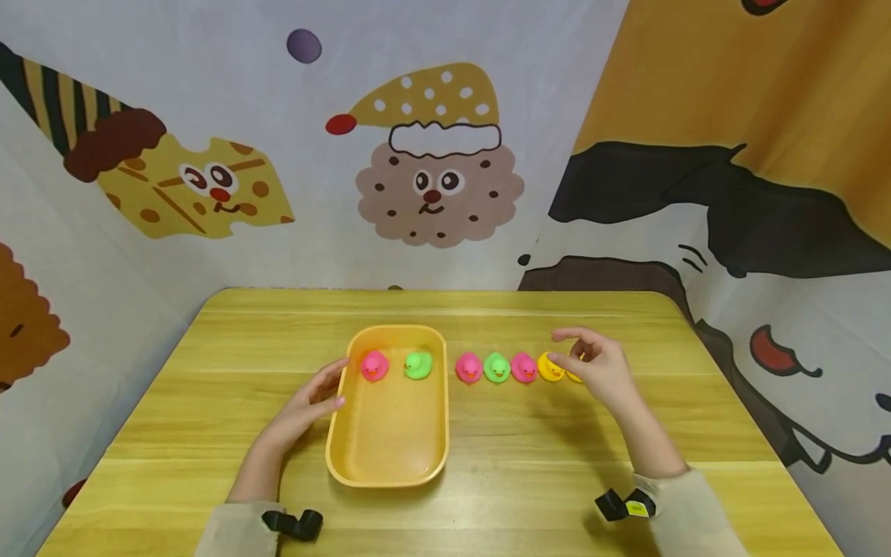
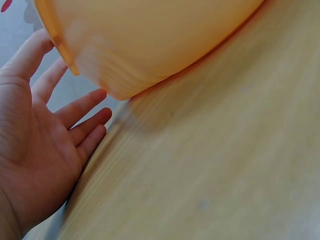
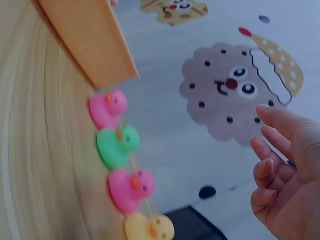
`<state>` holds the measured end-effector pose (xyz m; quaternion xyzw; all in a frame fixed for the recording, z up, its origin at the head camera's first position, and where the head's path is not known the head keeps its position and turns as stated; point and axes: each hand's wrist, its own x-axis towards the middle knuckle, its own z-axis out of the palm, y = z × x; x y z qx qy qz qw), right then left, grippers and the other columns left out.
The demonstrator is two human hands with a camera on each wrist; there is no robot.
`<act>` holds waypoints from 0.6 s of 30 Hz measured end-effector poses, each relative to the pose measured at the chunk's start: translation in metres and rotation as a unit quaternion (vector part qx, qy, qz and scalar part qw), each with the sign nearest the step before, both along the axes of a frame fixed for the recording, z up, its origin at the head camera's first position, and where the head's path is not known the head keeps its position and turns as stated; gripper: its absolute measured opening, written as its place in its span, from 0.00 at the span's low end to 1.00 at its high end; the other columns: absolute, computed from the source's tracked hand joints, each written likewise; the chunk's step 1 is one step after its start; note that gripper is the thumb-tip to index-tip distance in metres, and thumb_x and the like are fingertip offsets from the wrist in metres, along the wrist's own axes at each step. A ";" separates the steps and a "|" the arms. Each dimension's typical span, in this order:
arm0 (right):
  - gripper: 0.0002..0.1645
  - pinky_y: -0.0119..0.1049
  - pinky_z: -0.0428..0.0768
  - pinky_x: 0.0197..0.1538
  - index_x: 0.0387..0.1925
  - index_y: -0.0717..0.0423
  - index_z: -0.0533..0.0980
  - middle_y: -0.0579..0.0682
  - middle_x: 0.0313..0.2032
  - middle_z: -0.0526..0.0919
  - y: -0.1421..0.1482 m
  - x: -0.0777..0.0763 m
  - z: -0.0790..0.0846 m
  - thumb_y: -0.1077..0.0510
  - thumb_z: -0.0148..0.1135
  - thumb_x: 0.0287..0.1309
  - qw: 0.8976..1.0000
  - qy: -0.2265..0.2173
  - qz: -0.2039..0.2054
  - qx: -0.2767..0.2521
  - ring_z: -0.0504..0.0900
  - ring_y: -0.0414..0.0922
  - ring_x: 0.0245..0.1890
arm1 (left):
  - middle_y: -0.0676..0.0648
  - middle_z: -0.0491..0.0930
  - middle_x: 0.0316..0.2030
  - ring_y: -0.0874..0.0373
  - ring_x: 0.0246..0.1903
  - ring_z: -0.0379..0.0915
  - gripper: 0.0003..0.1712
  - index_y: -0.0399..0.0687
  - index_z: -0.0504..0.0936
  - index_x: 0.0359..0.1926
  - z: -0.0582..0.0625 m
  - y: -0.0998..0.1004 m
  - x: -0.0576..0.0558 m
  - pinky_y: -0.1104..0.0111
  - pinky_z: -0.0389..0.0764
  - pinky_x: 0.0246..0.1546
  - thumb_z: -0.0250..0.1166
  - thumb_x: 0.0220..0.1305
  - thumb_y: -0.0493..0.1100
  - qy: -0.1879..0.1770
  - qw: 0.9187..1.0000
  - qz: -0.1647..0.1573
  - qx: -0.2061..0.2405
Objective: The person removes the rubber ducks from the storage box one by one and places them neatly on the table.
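An orange plastic tray [image 1: 388,433] stands on the table with a pink rubber duck [image 1: 374,367] and a green rubber duck [image 1: 418,365] inside. At its left rim is my left hand [image 1: 302,406], fingers loosely extended, the thumb at the edge; the left wrist view shows the fingertips by the tray wall. Right of the tray, a row holds a pink duck [image 1: 469,368], a green duck [image 1: 497,368], another pink duck [image 1: 524,367] and a yellow duck [image 1: 550,367]. My right hand [image 1: 604,370] hovers over the row's right end, holding nothing and partly hiding another yellow duck [image 1: 575,377].
The wooden table [image 1: 501,503] has rounded far corners. Behind it hangs a cloth [image 1: 320,170] printed with cartoon figures. Each wrist carries a black strapped device, one on the left wrist [image 1: 294,524] and one on the right [image 1: 625,505].
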<state>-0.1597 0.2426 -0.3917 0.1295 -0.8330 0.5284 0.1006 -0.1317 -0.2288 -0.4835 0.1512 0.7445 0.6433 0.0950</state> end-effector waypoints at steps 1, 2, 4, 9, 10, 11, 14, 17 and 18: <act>0.17 0.31 0.64 0.16 0.44 0.59 0.81 0.50 0.23 0.76 -0.004 0.001 0.001 0.61 0.72 0.51 1.000 0.000 0.002 -0.004 0.67 0.41 0.19 | 0.35 0.58 0.68 0.39 0.64 0.55 0.35 0.45 0.56 0.73 0.000 0.000 0.000 0.56 0.62 0.58 0.58 0.67 0.35 0.001 1.000 0.000 0.000; 0.17 0.31 0.63 0.16 0.44 0.59 0.81 0.51 0.22 0.75 -0.008 0.001 0.001 0.61 0.72 0.51 1.000 0.001 0.004 -0.008 0.67 0.41 0.19 | 0.35 0.58 0.68 0.39 0.64 0.55 0.35 0.45 0.56 0.73 0.000 0.000 0.000 0.54 0.62 0.58 0.58 0.67 0.35 0.002 1.000 0.000 0.000; 0.18 0.31 0.62 0.16 0.44 0.60 0.81 0.52 0.22 0.74 -0.015 0.002 0.001 0.62 0.73 0.50 1.000 0.003 0.007 -0.014 0.67 0.42 0.19 | 0.35 0.58 0.68 0.38 0.64 0.55 0.35 0.45 0.56 0.72 0.000 0.000 0.000 0.50 0.60 0.58 0.58 0.67 0.35 0.002 1.000 -0.001 0.001; 0.19 0.29 0.60 0.17 0.45 0.62 0.81 0.51 0.20 0.72 -0.032 0.005 0.004 0.64 0.73 0.48 1.000 -0.009 0.012 -0.026 0.65 0.40 0.18 | 0.35 0.58 0.68 0.38 0.64 0.55 0.36 0.45 0.56 0.73 -0.001 0.000 -0.001 0.47 0.59 0.58 0.57 0.67 0.34 0.001 1.000 -0.005 0.007; 0.19 0.29 0.60 0.17 0.45 0.63 0.81 0.52 0.20 0.72 -0.036 0.006 0.006 0.66 0.73 0.48 0.999 -0.011 0.017 -0.029 0.64 0.40 0.18 | 0.35 0.58 0.68 0.38 0.64 0.54 0.36 0.45 0.56 0.73 -0.002 0.000 -0.001 0.47 0.59 0.58 0.57 0.67 0.34 0.000 1.000 -0.005 0.008; 0.19 0.29 0.60 0.17 0.45 0.64 0.80 0.52 0.19 0.71 -0.041 0.008 0.009 0.67 0.72 0.48 0.999 -0.010 0.022 -0.032 0.64 0.40 0.18 | 0.35 0.58 0.68 0.38 0.64 0.54 0.36 0.45 0.56 0.73 -0.002 0.000 -0.001 0.47 0.58 0.58 0.57 0.67 0.34 0.001 1.000 -0.005 0.007; 0.18 0.28 0.60 0.18 0.44 0.69 0.79 0.53 0.19 0.71 -0.054 0.014 0.018 0.71 0.70 0.48 0.998 -0.007 0.041 -0.048 0.64 0.40 0.19 | 0.35 0.58 0.68 0.38 0.64 0.54 0.35 0.45 0.56 0.73 -0.002 0.000 -0.001 0.46 0.58 0.59 0.57 0.67 0.34 0.002 1.000 -0.003 0.006; 0.18 0.28 0.61 0.19 0.44 0.71 0.79 0.54 0.20 0.71 -0.065 0.020 0.027 0.71 0.70 0.49 0.997 -0.013 0.050 -0.053 0.65 0.40 0.20 | 0.35 0.58 0.68 0.37 0.64 0.54 0.35 0.45 0.56 0.73 -0.002 0.000 -0.001 0.46 0.57 0.58 0.57 0.67 0.34 0.003 1.000 -0.003 0.006; 0.18 0.28 0.61 0.19 0.44 0.70 0.79 0.54 0.20 0.71 -0.068 0.021 0.028 0.71 0.70 0.49 0.997 -0.019 0.052 -0.054 0.65 0.41 0.20 | 0.35 0.58 0.68 0.37 0.64 0.54 0.36 0.45 0.56 0.73 -0.002 0.000 -0.001 0.46 0.57 0.58 0.57 0.67 0.34 0.003 1.000 -0.003 0.007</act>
